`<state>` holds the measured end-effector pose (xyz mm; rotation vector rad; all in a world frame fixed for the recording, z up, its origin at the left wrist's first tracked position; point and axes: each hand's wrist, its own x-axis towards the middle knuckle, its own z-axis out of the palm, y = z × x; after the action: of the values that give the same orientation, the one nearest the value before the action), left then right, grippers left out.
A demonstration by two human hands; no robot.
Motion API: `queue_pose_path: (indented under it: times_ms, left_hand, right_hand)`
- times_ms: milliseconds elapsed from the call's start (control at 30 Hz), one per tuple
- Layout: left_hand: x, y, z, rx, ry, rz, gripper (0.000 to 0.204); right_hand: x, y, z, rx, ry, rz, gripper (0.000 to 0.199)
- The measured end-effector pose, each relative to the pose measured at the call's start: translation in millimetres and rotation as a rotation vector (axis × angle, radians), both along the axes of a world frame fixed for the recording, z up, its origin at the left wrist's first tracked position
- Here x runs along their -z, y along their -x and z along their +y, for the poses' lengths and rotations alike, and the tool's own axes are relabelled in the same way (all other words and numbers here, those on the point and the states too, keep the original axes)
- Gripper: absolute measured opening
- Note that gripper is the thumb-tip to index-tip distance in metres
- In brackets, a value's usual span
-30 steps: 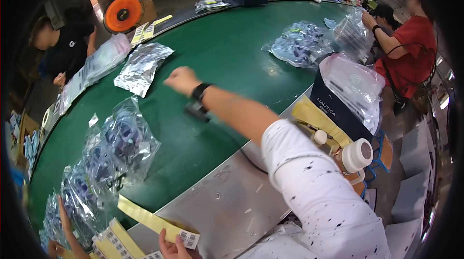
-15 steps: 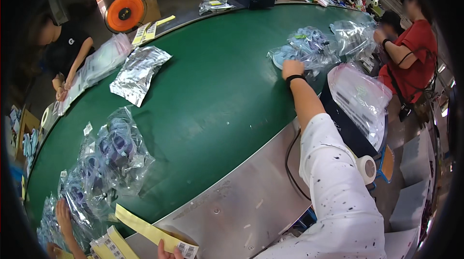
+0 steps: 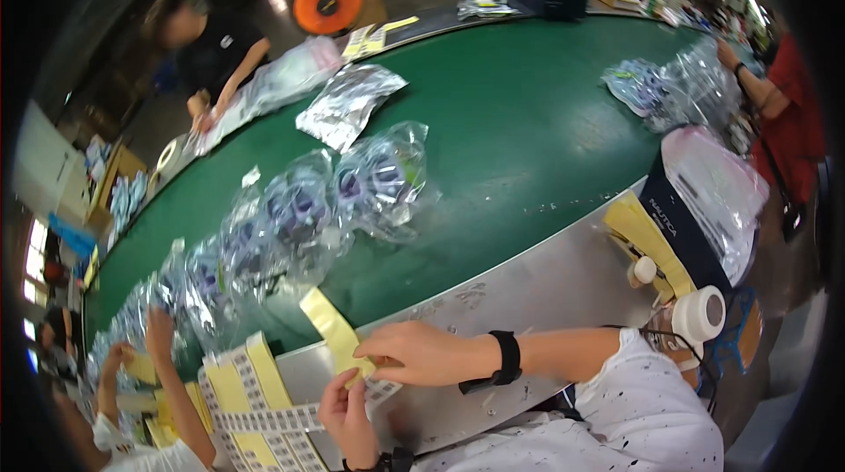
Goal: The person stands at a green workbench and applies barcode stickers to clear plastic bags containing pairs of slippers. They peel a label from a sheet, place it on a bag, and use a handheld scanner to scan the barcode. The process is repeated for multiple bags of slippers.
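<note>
A yellow backing strip of labels [image 3: 327, 318] hangs between my two hands above the metal ledge. My left hand [image 3: 348, 424] pinches it near its lower end. My right hand [image 3: 422, 353], with a black wristband, has its fingers closed on the strip just above. Whether a label is coming away between the fingertips cannot be made out. Ahead of my hands, clear plastic bags [image 3: 383, 177] with light blue and purple shoe-like items lie in a row on the green belt [image 3: 493, 199]. Neither hand touches them.
Label sheets [image 3: 251, 384] lie left of my hands, beside a co-worker's hands [image 3: 158, 340]. A silver bag [image 3: 352, 102] lies farther up the belt. At right stand a dark box [image 3: 673, 217] of clear bags and a white roll [image 3: 701, 313]. Other people work around the belt.
My right hand has left the bagged items at far right and come back to the label strip in my left hand. The view has swung left, and the near bags sit farther along the belt.
</note>
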<state>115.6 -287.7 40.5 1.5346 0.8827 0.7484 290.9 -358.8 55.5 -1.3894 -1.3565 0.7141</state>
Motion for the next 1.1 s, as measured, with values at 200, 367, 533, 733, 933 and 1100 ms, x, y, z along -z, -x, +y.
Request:
queue_pose_path:
  times_ms: [200,367,533,733,933,1100]
  left_hand:
    - [-12.1,16.5,2.8,0.078,0.042,0.136,0.02]
    - [2.9,13.6,-0.8,0.12,0.14,-0.008,0.022]
    - [6.2,26.8,1.4,0.098,0.196,-0.03,0.023]
    - [11.8,15.4,3.9,0.205,0.26,-0.01,0.045]
    - [26.8,35.5,22.2,0.115,0.22,0.072,0.053]
    - [29.8,22.1,13.4,0.003,0.301,-0.078,0.049]
  right_hand:
    - [30.8,34.4,-3.1,0.122,-0.099,-0.037,0.014]
    - [23.7,37.1,-16.6,0.236,-0.066,-0.061,0.011]
    - [27.3,50.5,-12.9,0.232,-0.087,-0.24,0.013]
    - [19.3,46.2,-15.3,0.293,-0.194,-0.356,0.013]
    - [-13.1,-30.8,-0.6,0.471,-0.187,0.363,0.007]
    - [70.2,-230.3,40.9,0.579,-0.227,1.102,0.023]
